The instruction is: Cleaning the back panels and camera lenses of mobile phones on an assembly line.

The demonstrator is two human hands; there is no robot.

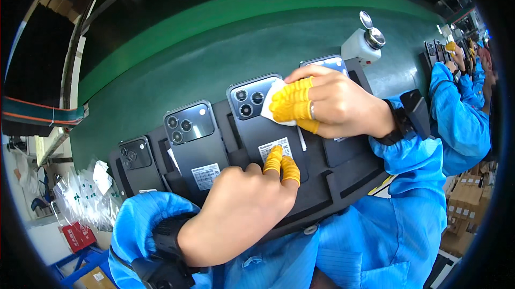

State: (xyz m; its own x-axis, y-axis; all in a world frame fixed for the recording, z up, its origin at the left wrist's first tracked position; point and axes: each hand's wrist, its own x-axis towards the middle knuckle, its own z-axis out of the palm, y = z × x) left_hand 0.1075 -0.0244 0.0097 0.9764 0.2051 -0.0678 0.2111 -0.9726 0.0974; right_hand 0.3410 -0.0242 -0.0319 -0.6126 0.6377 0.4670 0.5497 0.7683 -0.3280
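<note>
Several dark smartphones lie face down in a black foam tray. My right hand, with yellow finger cots, is closed on a folded white cloth. It presses the cloth against the upper back of the middle smartphone, beside its three camera lenses. Two yellow-cotted fingers of my left hand reach forward and rest on that phone's white label. The left hand's other fingers are mostly hidden. Another smartphone lies to the left, a third farther left, and one more partly under my right hand.
A white pump bottle with its metal lid raised stands on the green table behind the tray. Clear plastic bags lie at the left. Co-workers in blue sleeves are on the right, near cardboard boxes.
</note>
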